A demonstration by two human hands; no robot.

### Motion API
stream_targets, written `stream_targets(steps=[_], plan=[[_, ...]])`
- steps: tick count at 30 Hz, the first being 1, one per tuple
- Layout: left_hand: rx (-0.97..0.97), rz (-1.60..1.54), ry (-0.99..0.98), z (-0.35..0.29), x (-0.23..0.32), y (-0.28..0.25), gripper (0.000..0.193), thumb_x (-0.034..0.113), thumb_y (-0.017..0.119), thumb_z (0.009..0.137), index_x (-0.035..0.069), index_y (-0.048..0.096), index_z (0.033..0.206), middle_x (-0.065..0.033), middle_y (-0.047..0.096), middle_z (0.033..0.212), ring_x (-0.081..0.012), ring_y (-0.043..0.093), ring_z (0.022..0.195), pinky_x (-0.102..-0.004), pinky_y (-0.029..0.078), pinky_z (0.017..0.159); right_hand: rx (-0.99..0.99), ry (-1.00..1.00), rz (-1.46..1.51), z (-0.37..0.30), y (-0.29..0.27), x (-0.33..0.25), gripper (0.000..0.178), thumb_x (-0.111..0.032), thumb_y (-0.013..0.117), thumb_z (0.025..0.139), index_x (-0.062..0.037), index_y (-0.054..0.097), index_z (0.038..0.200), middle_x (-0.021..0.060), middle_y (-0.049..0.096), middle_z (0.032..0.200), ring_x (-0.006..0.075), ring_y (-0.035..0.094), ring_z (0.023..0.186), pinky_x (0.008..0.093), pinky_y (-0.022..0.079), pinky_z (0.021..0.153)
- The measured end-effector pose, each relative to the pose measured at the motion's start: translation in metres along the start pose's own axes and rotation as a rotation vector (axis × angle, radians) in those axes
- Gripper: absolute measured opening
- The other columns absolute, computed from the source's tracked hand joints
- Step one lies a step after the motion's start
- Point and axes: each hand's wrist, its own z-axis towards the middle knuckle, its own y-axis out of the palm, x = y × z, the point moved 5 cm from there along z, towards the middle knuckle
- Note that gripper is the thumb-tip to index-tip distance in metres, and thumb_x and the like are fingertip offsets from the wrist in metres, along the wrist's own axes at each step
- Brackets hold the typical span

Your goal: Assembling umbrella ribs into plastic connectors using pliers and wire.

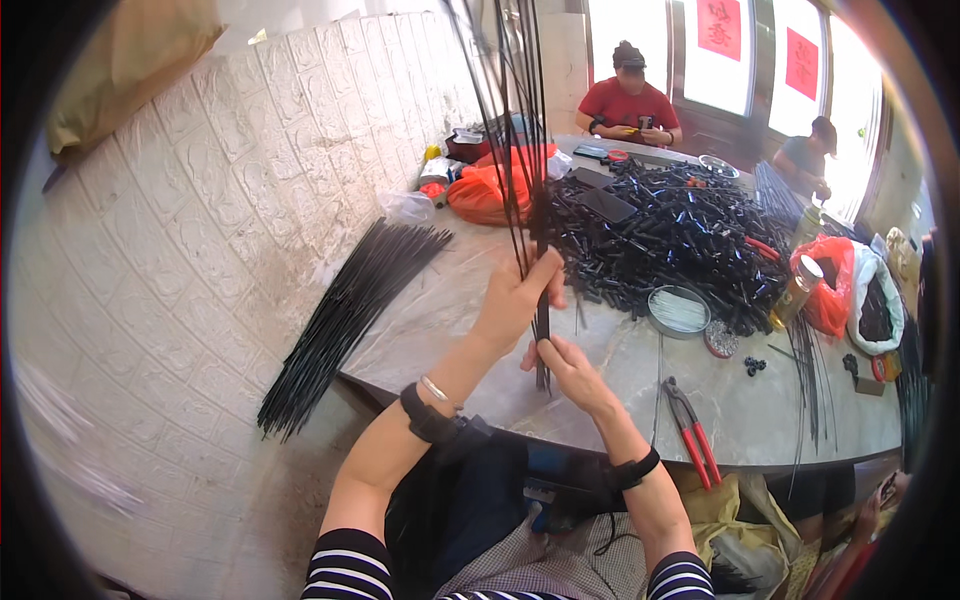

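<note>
A bundle of long, thin black rods (541,210) stands nearly upright in front of me, its upper ends fanning apart and blurred past the top of the view. My left hand (520,300) is closed round the rods at mid-height. Just below, my right hand (572,372) grips the same bundle near its lower end. The bottom tips show under my fingers, close above the table's near edge. To the left, a thicker bundle of similar black rods (352,325) lies across the table and sticks out over its edge.
A large heap of short black parts (680,220) covers the marble-look table (600,420). Red-handled pliers (692,432) lie at the near edge. Nearby are a round dish (680,332) of white sticks, a bottle (797,292) and bags (830,300). Two people (632,105) sit across.
</note>
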Motion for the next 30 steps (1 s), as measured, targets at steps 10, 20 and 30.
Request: stream_targets(steps=[10, 20, 30], plan=[[-0.001, -0.129, -0.103, -0.042, 0.001, 0.032, 0.037, 0.036, 0.046, 0.101, 0.001, 0.06, 0.101, -0.0087, 0.068, 0.084, -0.0164, 0.068, 0.076, -0.0281, 0.054, 0.068, 0.159, 0.157, 0.505, -0.082, 0.006, -0.064, 0.022, -0.019, 0.046, 0.101, 0.0002, 0.056, 0.099, -0.0016, 0.046, 0.07, 0.0022, 0.033, 0.047, 0.0193, 0.026, 0.04], [0.311, -0.098, -0.041, -0.125, -0.001, 0.025, 0.034, 0.028, 0.045, 0.101, -0.002, 0.062, 0.11, -0.0089, 0.067, 0.095, -0.0139, 0.063, 0.086, -0.0288, 0.054, 0.07, 0.355, 0.161, 0.26, -0.139, 0.033, -0.066, 0.02, -0.017, 0.049, 0.099, 0.0014, 0.057, 0.095, 0.0066, 0.061, 0.073, 0.0063, 0.05, 0.049, 0.0196, 0.035, 0.04], [0.658, -0.486, -0.061, -0.172, 0.01, -0.007, 0.041, 0.046, 0.047, 0.099, 0.006, 0.05, 0.09, 0.0059, 0.028, 0.056, -0.0047, 0.025, 0.044, -0.0209, 0.02, 0.04, 0.578, 0.003, 0.322, -0.16, 0.022, -0.079, 0.021, -0.011, 0.05, 0.098, -0.0009, 0.056, 0.116, 0.0, 0.055, 0.079, 0.0, 0.035, 0.05, 0.0157, 0.024, 0.04]])
